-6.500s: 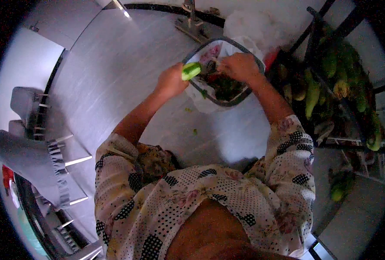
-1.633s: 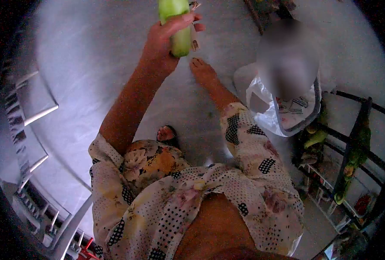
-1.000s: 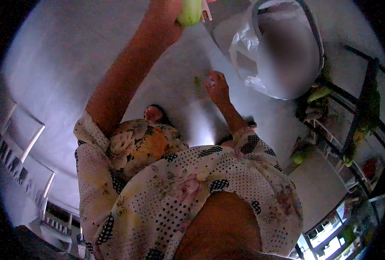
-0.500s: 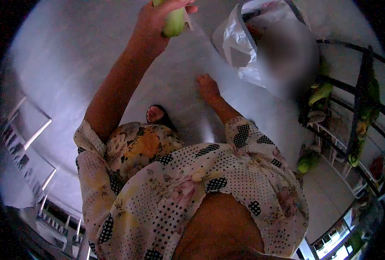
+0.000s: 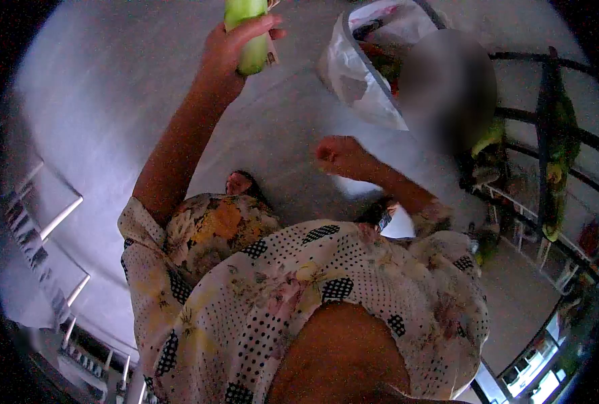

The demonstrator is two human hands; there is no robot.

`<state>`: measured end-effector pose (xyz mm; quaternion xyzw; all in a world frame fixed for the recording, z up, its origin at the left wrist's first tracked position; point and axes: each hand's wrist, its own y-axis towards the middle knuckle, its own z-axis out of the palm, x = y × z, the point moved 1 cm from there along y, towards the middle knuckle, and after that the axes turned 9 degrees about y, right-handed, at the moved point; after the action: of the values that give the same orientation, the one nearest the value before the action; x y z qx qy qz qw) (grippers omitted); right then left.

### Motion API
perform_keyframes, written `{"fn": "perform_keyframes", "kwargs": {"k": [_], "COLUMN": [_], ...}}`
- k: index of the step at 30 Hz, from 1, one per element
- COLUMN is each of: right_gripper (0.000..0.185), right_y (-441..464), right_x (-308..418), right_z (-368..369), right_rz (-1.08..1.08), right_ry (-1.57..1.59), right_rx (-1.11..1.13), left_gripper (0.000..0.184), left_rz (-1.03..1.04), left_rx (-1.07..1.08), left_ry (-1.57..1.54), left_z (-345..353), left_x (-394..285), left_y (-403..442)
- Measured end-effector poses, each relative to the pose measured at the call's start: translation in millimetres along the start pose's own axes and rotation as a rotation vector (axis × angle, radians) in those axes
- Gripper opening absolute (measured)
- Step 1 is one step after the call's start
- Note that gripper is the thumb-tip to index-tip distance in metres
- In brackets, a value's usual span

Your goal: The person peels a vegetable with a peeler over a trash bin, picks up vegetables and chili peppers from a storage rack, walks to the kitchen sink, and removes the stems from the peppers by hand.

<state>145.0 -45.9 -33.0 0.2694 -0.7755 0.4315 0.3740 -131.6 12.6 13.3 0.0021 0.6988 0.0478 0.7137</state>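
Note:
My left hand (image 5: 228, 50) is wrapped round a pale green peeled vegetable (image 5: 251, 50) at the top of the view. Beside the vegetable, a small light-coloured tool (image 5: 271, 55) shows at the same hand's fingers. My right hand (image 5: 343, 157) hangs over the floor with its fingers curled; what it holds, if anything, is hidden. Up and to the right of it stands a bin (image 5: 365, 75) lined with a white bag, with dark and reddish scraps inside. A blurred patch covers the bin's right part.
On the right is a dark rack (image 5: 550, 135) with long green vegetables (image 5: 560, 161). Chairs with pale legs (image 5: 62, 217) stand at the left. A foot in a dark sandal (image 5: 240, 182) is on the floor (image 5: 292, 121) below my left hand.
My left hand first held the vegetable at the bin and now holds it away to the left. My right hand has left the bin's inside. The bin sits further right in view.

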Motion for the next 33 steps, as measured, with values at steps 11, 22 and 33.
{"fn": "perform_keyframes", "kwargs": {"k": [11, 22, 33], "right_gripper": [0.017, 0.024, 0.026], "right_y": [-66, -177, -141], "right_x": [69, 160, 119], "right_z": [-191, -188, -182], "right_rz": [-0.300, -0.482, -0.433], "right_ry": [-0.663, -0.218, 0.898], "right_rx": [-0.559, -0.761, -0.776], "left_gripper": [0.044, 0.065, 0.051], "left_rz": [-0.029, 0.046, -0.174], "left_rx": [0.367, 0.785, 0.901], "left_ry": [-0.417, -0.369, -0.448], "left_z": [32, 127, 205], "left_x": [-81, -191, -157], "left_y": [-15, 7, 28]}}
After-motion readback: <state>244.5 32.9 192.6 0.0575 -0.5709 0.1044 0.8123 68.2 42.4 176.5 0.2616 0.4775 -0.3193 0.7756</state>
